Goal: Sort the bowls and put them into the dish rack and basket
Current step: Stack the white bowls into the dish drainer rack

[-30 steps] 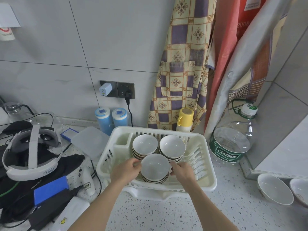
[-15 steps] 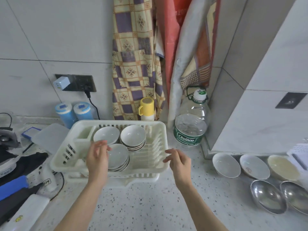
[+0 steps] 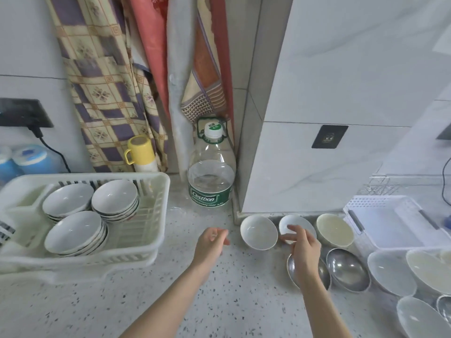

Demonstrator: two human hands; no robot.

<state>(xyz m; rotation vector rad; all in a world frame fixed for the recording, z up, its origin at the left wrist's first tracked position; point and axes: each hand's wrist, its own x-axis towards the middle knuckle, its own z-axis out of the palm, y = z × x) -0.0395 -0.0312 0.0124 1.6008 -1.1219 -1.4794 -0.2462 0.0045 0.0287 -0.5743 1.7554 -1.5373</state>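
The white plastic dish rack point(image 3: 156, 215) at the left holds three stacks of white bowls point(image 3: 73, 231). On the speckled counter to the right lie loose bowls: a white bowl point(image 3: 258, 231), a second white bowl point(image 3: 289, 222), a cream bowl point(image 3: 334, 229), two metal bowls point(image 3: 346, 269) and larger white bowls point(image 3: 390, 274). My left hand point(image 3: 211, 242) hovers empty with loosely curled fingers, just left of the first white bowl. My right hand point(image 3: 302, 245) reaches over the second white bowl, fingers spread, holding nothing. A white basket point(image 3: 388, 215) stands at the far right.
A large clear water bottle point(image 3: 211, 176) stands against the wall corner behind the hands. A yellow-capped flask point(image 3: 141, 152) and hanging cloths point(image 3: 107, 81) are behind the rack. A wire rack point(image 3: 380, 185) sits behind the basket.
Both hands have left the dish rack and moved right toward the loose bowls. My view has swung right, bringing the basket and more bowls into sight.
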